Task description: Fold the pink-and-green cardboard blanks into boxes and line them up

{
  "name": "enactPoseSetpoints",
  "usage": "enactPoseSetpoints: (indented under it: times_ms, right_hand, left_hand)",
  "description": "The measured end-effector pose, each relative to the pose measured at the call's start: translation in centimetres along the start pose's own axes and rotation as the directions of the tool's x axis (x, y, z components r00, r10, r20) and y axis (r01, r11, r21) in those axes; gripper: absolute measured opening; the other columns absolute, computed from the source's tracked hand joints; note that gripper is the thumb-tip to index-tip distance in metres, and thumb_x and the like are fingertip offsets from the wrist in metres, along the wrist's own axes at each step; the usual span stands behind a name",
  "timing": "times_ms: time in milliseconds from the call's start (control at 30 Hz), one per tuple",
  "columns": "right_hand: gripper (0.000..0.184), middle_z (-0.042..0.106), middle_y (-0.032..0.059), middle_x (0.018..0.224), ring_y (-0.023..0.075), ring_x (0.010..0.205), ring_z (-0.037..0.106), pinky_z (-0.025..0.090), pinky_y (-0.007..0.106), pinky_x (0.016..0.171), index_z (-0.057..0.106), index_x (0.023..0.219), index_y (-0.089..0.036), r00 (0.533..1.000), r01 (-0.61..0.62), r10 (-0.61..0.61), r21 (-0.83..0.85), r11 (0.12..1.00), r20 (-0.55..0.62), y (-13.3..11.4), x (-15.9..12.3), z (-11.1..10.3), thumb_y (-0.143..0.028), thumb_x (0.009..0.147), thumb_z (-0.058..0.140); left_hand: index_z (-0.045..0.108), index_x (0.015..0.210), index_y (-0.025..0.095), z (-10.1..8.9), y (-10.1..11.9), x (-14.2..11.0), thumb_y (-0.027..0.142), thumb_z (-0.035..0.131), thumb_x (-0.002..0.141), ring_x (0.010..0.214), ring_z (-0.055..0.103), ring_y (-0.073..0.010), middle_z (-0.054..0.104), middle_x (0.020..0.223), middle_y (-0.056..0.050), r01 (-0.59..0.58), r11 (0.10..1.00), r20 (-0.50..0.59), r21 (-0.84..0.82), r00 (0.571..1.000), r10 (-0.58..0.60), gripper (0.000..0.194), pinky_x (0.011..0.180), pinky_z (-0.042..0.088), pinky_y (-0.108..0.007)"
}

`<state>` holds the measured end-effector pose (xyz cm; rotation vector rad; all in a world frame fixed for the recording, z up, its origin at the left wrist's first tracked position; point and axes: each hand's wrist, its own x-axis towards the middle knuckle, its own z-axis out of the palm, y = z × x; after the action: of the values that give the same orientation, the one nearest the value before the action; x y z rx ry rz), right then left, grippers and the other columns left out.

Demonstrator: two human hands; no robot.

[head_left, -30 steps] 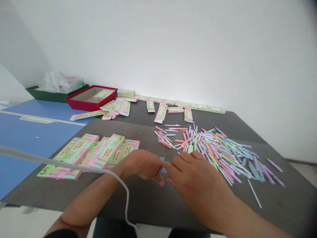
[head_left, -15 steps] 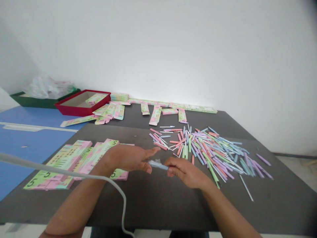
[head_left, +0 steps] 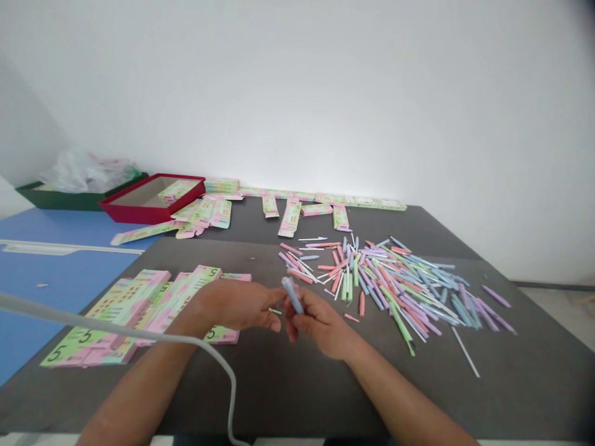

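As our right hand pinches a pale blue stick up clear of the desk, our left hand lies open and empty (loose pastel sticks at two o'clock).

1. The left hand and right hand are bare.
2. The left forearm and right forearm are bare and taper toward the wrists.
3. A thick, smooth, pale grey cable crosses in front of the left forearm, curving downward.
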<state>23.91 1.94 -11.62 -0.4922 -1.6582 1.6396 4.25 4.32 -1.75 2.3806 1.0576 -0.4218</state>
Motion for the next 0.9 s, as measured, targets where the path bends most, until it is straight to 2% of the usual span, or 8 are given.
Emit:
enactPoseSetpoints:
  times_ms: [100,200,267,367,500,567,767,900]
  right_hand:
    - [0.031,0.046,-0.0065,0.061,0.0085,0.047,0.039,0.032,0.021,0.048,0.053,0.107,-0.020,0.986,0.058,-0.038,0.116,0.992,-0.161,1.1,0.6,-1.1,-0.048,0.093,0.049]
    - [0.032,0.052,-0.0068,0.057,0.0107,0.044,0.044,0.032,0.021,0.045,0.047,0.120,-0.024,0.983,0.056,-0.012,0.234,0.971,-0.183,1.3,1.3,-1.7,-0.043,0.094,0.049]
    - [0.026,0.058,-0.0046,0.062,0.0119,0.048,0.051,0.036,0.022,0.047,0.051,0.108,-0.024,0.972,0.055,0.023,0.320,0.946,-0.234,1.0,1.8,-1.9,-0.036,0.087,0.060]
    - [0.020,0.055,-0.0044,0.061,0.0097,0.047,0.046,0.035,0.021,0.047,0.054,0.085,-0.020,0.948,0.057,0.108,0.496,0.867,-0.299,0.3,2.4,-2.3,-0.036,0.080,0.066]
    - [0.054,0.042,-0.0048,0.050,0.0097,0.044,0.037,0.030,0.022,0.046,0.050,0.061,-0.019,0.963,-0.048,0.219,0.702,0.711,-0.156,-0.4,2.8,-3.4,-0.067,0.085,0.045]
    - [0.062,0.037,-0.0046,0.045,0.0099,0.042,0.033,0.029,0.023,0.045,0.043,0.052,-0.019,0.964,-0.076,0.238,0.741,0.668,-0.116,-0.3,2.8,-4.0,-0.070,0.086,0.037]
    - [0.061,0.033,-0.0042,0.042,0.0105,0.041,0.029,0.027,0.023,0.045,0.036,0.048,-0.019,0.956,-0.111,0.286,0.810,0.576,-0.072,0.5,2.4,-4.9,-0.067,0.085,0.034]
    - [0.060,0.032,-0.0047,0.043,0.0104,0.042,0.027,0.027,0.023,0.045,0.036,0.050,-0.019,0.954,-0.096,0.287,0.828,0.552,-0.080,0.3,2.2,-5.0,-0.068,0.085,0.032]
  left_hand:
    - [0.024,0.151,0.015,-0.4,0.4,-0.1,0.040,0.051,0.093,0.090,0.068,-0.0293,0.071,0.108,-0.015,0.033,0.998,0.077,0.057,0.996,-0.038,0.069,0.073,0.050,-0.032]
    - [0.015,0.154,0.013,-0.8,1.1,-0.2,0.037,0.049,0.095,0.088,0.068,-0.0283,0.072,0.107,-0.015,0.033,0.997,0.115,0.066,0.993,-0.041,0.072,0.072,0.048,-0.031]
    - [0.014,0.154,0.014,-0.9,1.4,-0.2,0.037,0.048,0.095,0.088,0.068,-0.0281,0.071,0.109,-0.015,0.059,0.995,0.126,0.079,0.990,-0.069,0.072,0.071,0.048,-0.031]
    - [0.015,0.154,0.018,-0.7,1.3,-0.2,0.035,0.049,0.094,0.087,0.068,-0.0274,0.072,0.108,-0.012,0.053,0.996,0.133,0.073,0.989,-0.063,0.072,0.069,0.047,-0.030]
    - [0.018,0.154,0.022,-0.2,1.1,0.1,0.033,0.051,0.090,0.088,0.068,-0.0269,0.071,0.111,-0.011,0.063,0.997,0.138,0.039,0.988,-0.068,0.073,0.069,0.048,-0.030]
    - [0.019,0.154,0.022,-0.1,1.2,0.1,0.032,0.049,0.090,0.087,0.068,-0.0271,0.072,0.110,-0.010,0.080,0.996,0.149,0.036,0.985,-0.084,0.072,0.069,0.048,-0.031]
    - [0.023,0.153,0.023,0.1,1.4,0.2,0.029,0.049,0.087,0.079,0.067,-0.0248,0.074,0.099,-0.008,0.062,0.997,0.130,0.041,0.989,-0.067,0.071,0.065,0.047,-0.030]
    - [0.023,0.153,0.023,0.1,1.3,0.3,0.031,0.047,0.088,0.070,0.065,-0.0218,0.073,0.085,-0.004,0.061,0.998,0.157,0.004,0.986,-0.060,0.070,0.059,0.044,-0.027]
